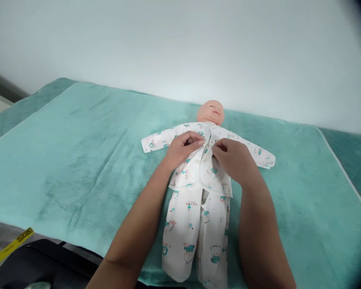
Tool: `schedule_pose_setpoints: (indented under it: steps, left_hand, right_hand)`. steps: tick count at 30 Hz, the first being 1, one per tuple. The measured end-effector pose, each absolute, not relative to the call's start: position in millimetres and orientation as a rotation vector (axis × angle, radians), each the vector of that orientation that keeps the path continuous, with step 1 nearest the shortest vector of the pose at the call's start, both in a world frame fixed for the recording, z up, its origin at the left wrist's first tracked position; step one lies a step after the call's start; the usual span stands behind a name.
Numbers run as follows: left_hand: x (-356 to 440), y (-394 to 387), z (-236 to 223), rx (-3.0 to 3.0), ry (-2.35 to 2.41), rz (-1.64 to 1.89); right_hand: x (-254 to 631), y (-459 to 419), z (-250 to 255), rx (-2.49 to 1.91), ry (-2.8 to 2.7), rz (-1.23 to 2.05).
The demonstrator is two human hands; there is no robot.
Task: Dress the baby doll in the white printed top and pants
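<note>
A baby doll (211, 113) lies on its back, dressed in a white printed jacket (186, 172) and matching trousers (180, 228). The jacket's front edges part slightly down the middle, and its sleeves spread out to both sides. My left hand (183, 147) pinches the jacket's front edge at the chest, thumb and fingers together. Across the opening, my right hand (231, 157) is closed in a pinch on the other front edge. Small fastenings seem to sit along these edges, but they are too small to make out clearly.
Under the doll spreads a green plush blanket (63, 160) over the bed. A white wall (168, 44) rises behind it. At the lower left are a black chair or bag-like object (48, 261) and a yellow strip (10, 248).
</note>
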State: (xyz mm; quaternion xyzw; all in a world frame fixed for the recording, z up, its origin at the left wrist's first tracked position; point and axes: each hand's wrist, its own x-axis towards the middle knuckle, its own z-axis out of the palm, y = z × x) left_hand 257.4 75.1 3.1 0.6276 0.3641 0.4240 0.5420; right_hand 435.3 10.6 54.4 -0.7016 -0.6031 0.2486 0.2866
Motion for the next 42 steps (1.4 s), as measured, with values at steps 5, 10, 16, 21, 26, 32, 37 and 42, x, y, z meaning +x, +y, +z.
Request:
schedule_pose_setpoints:
  steps: [5, 10, 16, 21, 26, 32, 37, 42]
  left_hand:
    - [257.4, 73.1, 5.7, 1.64, 0.882, 0.991]
    - [258.4, 74.7, 7.2, 1.811, 0.812, 0.989]
    - [256.2, 74.7, 8.9, 1.824, 0.785, 0.958]
    - [253.7, 75.6, 10.8, 1.806, 0.79, 0.919]
    - [253.1, 75.8, 11.3, 1.797, 0.794, 0.908]
    - [253.3, 73.1, 11.4, 1.628, 0.876, 0.91]
    - [256.8, 70.9, 12.8, 1.532, 0.844, 0.954]
    - [254.8, 68.0, 21.1, 1.68, 0.805, 0.855]
  right_hand:
    - [440.5, 15.3, 58.0, -1.72, -1.43, 0.977]
    - [424.6, 13.2, 60.9, -1.866, -1.522, 0.712]
    - [410.8, 7.7, 69.7, -1.926, -1.681, 0.642]
    - [399.7, 17.7, 54.3, -2.034, -1.651, 0.426]
    - [405.6, 22.7, 39.5, -1.913, -1.67, 0.392]
    - [410.6, 22.4, 39.6, -1.7, -1.391, 0.617]
    - [408.9, 10.4, 19.9, -1.528, -1.112, 0.763]
    - [410.1, -3.3, 10.5, -1.457, -1.012, 0.814]
